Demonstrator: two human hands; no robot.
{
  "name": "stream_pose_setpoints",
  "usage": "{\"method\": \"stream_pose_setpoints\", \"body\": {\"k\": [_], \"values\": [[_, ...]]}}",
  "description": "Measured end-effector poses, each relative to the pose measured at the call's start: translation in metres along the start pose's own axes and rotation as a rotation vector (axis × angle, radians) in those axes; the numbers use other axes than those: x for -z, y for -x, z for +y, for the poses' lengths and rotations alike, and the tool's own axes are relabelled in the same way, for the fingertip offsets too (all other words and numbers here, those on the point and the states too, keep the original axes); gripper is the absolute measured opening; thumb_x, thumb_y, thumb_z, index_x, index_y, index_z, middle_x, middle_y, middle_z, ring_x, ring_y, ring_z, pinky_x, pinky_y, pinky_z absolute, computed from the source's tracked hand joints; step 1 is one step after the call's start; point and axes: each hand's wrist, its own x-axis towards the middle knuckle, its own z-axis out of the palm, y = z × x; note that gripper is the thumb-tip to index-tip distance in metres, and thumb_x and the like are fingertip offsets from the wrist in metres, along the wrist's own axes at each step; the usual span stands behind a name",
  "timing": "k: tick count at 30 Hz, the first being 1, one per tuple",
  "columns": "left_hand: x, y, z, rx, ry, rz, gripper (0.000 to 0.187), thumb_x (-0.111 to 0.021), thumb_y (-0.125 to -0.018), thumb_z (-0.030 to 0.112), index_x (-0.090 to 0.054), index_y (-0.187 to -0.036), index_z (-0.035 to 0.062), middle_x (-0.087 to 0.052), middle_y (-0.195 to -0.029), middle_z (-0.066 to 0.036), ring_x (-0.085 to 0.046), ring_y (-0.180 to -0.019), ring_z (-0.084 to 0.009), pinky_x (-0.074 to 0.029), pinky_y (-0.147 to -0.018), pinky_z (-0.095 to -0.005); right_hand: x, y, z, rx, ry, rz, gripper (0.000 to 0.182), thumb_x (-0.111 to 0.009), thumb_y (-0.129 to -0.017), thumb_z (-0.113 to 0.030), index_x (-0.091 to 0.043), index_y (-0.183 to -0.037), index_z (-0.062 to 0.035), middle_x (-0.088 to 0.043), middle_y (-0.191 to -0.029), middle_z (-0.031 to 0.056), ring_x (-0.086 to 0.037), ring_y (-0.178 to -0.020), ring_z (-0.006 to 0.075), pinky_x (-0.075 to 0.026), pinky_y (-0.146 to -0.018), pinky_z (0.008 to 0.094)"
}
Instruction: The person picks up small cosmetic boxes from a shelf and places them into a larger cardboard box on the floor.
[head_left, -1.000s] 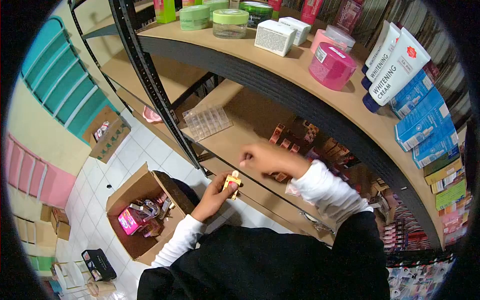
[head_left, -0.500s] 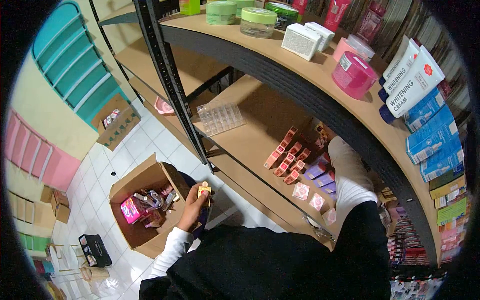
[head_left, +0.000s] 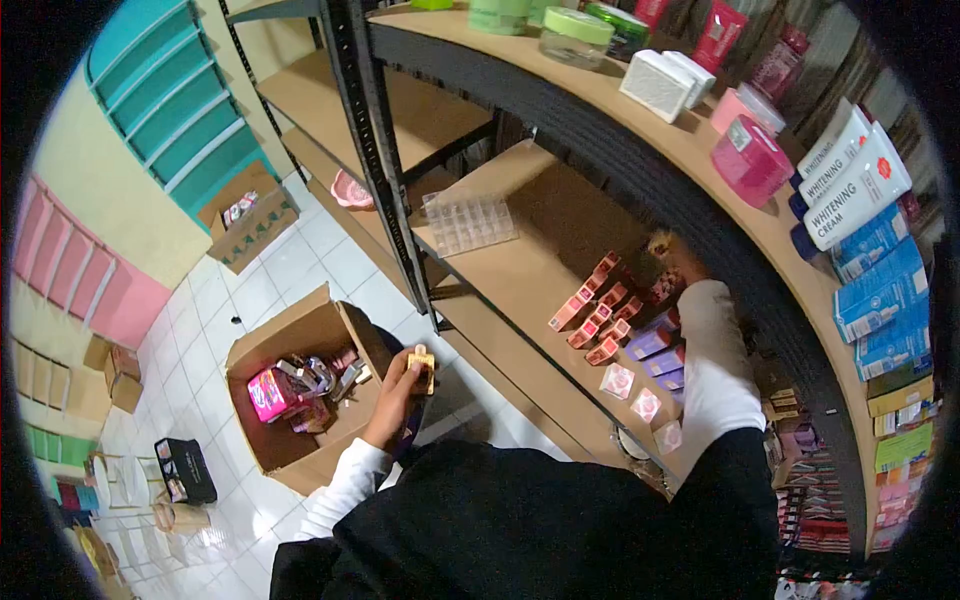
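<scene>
My left hand [head_left: 394, 407] is closed around a small yellow-gold box [head_left: 422, 370], held upright beside the open carton. My right arm reaches deep onto the middle shelf [head_left: 520, 190]. At its end my right hand [head_left: 688, 263], blurred and partly in shadow, has its fingers on a small yellowish item [head_left: 659, 242] whose kind I cannot make out. Just below that hand is a dark red patterned pack [head_left: 664, 287]. Rows of small red-orange boxes [head_left: 597, 315] stand to the left of my forearm, with purple boxes [head_left: 653, 343] and pale pink square boxes [head_left: 617, 381] nearer the front edge.
A cardboard carton [head_left: 250, 440] of mixed packets stands on the tiled floor. A clear divided tray [head_left: 470, 224] lies on the shelf's left end, near the black upright [head_left: 385, 170]. Above, the upper shelf's black edge [head_left: 590, 130] overhangs my arm, with jars and cream tubes [head_left: 855, 190].
My right hand has moved farther back over the shelf, with the yellowish item at its fingertips. My left hand still holds its box. The view has shifted slightly.
</scene>
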Motion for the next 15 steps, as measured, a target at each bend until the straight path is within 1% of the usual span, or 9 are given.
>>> {"method": "stream_pose_setpoints", "body": {"k": [2,4,5,8,9,11,12,13,15], "values": [[0.004,-0.002,-0.003,0.041,0.085,0.009,0.042,-0.043,-0.094,0.029,-0.037,-0.127,0.0042,-0.052,-0.107,-0.006,-0.052,-0.096,-0.0134,-0.043,-0.079,-0.0273,0.024,0.003,-0.023,0.129,-0.058,0.143,0.013,-0.054,-0.083,-0.012,-0.054,-0.091,-0.0012,-0.06,-0.082,0.0117,-0.057,-0.077,0.0195,-0.044,-0.071,0.032],[0.0,-0.008,0.0,0.062,0.176,-0.008,0.046,-0.044,-0.093,0.032,-0.036,-0.129,0.0043,-0.052,-0.109,-0.006,-0.052,-0.097,-0.0149,-0.043,-0.081,-0.0294,0.063,0.028,-0.068,0.404,-0.281,0.319,0.012,-0.054,-0.084,-0.011,-0.053,-0.091,-0.0012,-0.06,-0.082,0.0115,-0.057,-0.078,0.0191,-0.043,-0.071,0.0317],[0.007,-0.014,-0.01,0.052,0.225,-0.027,0.048,-0.044,-0.093,0.033,-0.035,-0.13,0.0045,-0.052,-0.11,-0.006,-0.052,-0.097,-0.0156,-0.043,-0.082,-0.0303,0.082,0.047,-0.096,0.547,-0.419,0.337,0.012,-0.054,-0.084,-0.011,-0.053,-0.091,-0.0013,-0.06,-0.082,0.0115,-0.057,-0.078,0.0189,-0.043,-0.071,0.0316],[0.01,-0.023,-0.015,0.027,0.219,-0.088,0.051,-0.039,-0.093,0.04,-0.035,-0.13,0.0047,-0.051,-0.111,-0.007,-0.052,-0.099,-0.0171,-0.043,-0.084,-0.0316,0.122,0.124,-0.175,0.64,-0.84,-0.204,0.015,-0.053,-0.084,-0.01,-0.055,-0.097,-0.0037,-0.061,-0.087,0.0127,-0.06,-0.083,0.0218,-0.045,-0.076,0.0349],[0.006,-0.02,-0.004,0.047,0.226,-0.102,0.052,-0.036,-0.094,0.043,-0.035,-0.13,0.0047,-0.051,-0.113,-0.008,-0.052,-0.1,-0.0184,-0.043,-0.086,-0.0331,0.15,0.158,-0.204,0.793,-0.776,-0.147,0.013,-0.054,-0.083,-0.01,-0.056,-0.092,-0.002,-0.061,-0.079,0.0147,-0.061,-0.077,0.0242,-0.046,-0.072,0.0346],[0.009,-0.017,0.003,0.071,0.222,-0.103,0.055,-0.035,-0.094,0.045,-0.033,-0.131,0.0048,-0.05,-0.114,-0.008,-0.052,-0.102,-0.0177,-0.042,-0.088,-0.0332,0.155,0.195,-0.25,0.714,-0.739,-0.329,0.013,-0.056,-0.08,-0.011,-0.058,-0.088,-0.001,-0.061,-0.076,0.0177,-0.061,-0.07,0.0275,-0.046,-0.066,0.0348],[0.016,-0.021,-0.004,0.031,0.219,-0.109,0.052,-0.035,-0.093,0.046,-0.038,-0.125,0.0052,-0.052,-0.106,-0.006,-0.055,-0.092,-0.0162,-0.045,-0.081,-0.0303,0.135,0.197,-0.268,0.893,-0.714,-0.294,0.013,-0.057,-0.08,-0.011,-0.058,-0.089,-0.0006,-0.061,-0.078,0.0146,-0.061,-0.074,0.0251,-0.046,-0.067,0.0324],[0.019,-0.017,0.001,0.042,0.211,-0.103,0.051,-0.036,-0.093,0.045,-0.037,-0.126,0.0062,-0.051,-0.108,-0.005,-0.054,-0.095,-0.0145,-0.045,-0.082,-0.0296,0.126,0.208,-0.287,0.956,-0.815,-0.343,0.013,-0.057,-0.081,-0.012,-0.059,-0.089,-0.0012,-0.061,-0.078,0.0154,-0.061,-0.073,0.0253,-0.046,-0.066,0.0326],[0.033,-0.015,0.002,0.055,0.227,-0.145,0.051,-0.039,-0.092,0.044,-0.036,-0.127,0.0076,-0.051,-0.11,-0.003,-0.051,-0.099,-0.0126,-0.044,-0.082,-0.0282,0.11,0.225,-0.326,0.993,-0.766,-0.406,0.014,-0.056,-0.08,-0.011,-0.058,-0.088,0.0,-0.062,-0.082,0.0159,-0.06,-0.075,0.0289,-0.045,-0.068,0.0335]]}}
